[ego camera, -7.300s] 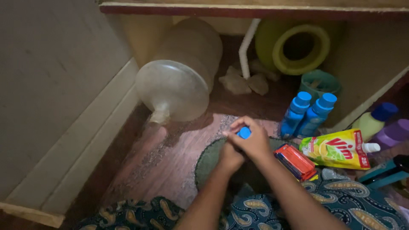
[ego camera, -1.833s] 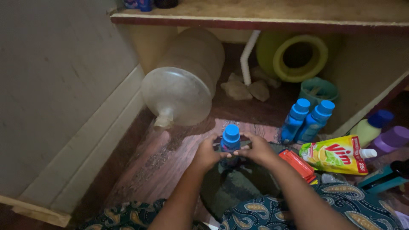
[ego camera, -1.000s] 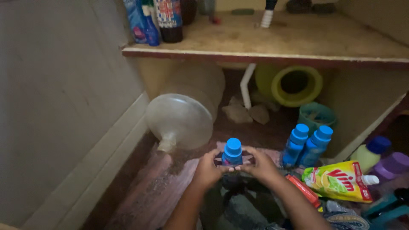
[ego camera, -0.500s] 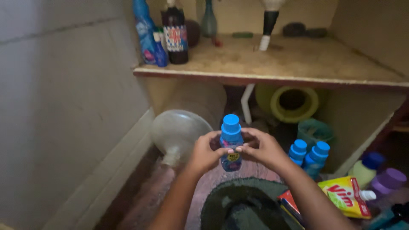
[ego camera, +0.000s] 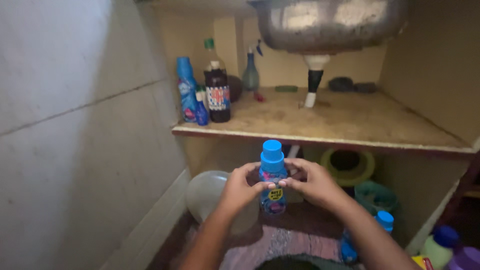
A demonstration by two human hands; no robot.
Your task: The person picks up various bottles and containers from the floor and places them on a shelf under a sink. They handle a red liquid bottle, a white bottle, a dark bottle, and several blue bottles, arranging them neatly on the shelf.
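Small blue bottle [ego camera: 273, 176] held upright between left hand [ego camera: 240, 188] and right hand [ego camera: 314, 182], both closed on its middle, fingertips meeting across the front. Stepped bright blue cap on top; translucent blue body with a pinkish label and a round yellow sticker showing just under the fingertips.

Above and beyond the hands, a worn wooden shelf [ego camera: 350, 125] under a steel sink basin [ego camera: 327, 22] with its drain pipe [ego camera: 313, 82] coming down to the shelf. Far left of the shelf: tall blue detergent bottle [ego camera: 186, 95], a smaller blue bottle [ego camera: 201, 109] in front of it, a dark bottle [ego camera: 218, 94] with a red, white and blue label, and a grey-green spray bottle [ego camera: 250, 72] further back.

Below the hands, a clear water jug [ego camera: 205, 197] lying on its side, partly hidden by the left wrist. Behind the right hand, a yellow ring-shaped container [ego camera: 348, 165] and a green pot [ego camera: 376, 196]. Low beside the right forearm, another blue-capped bottle [ego camera: 384, 220]; at the lower right corner, a yellowish bottle with a blue cap [ego camera: 441, 245] and a purple cap [ego camera: 467, 258]. Pale wall [ego camera: 75, 125] to the left.
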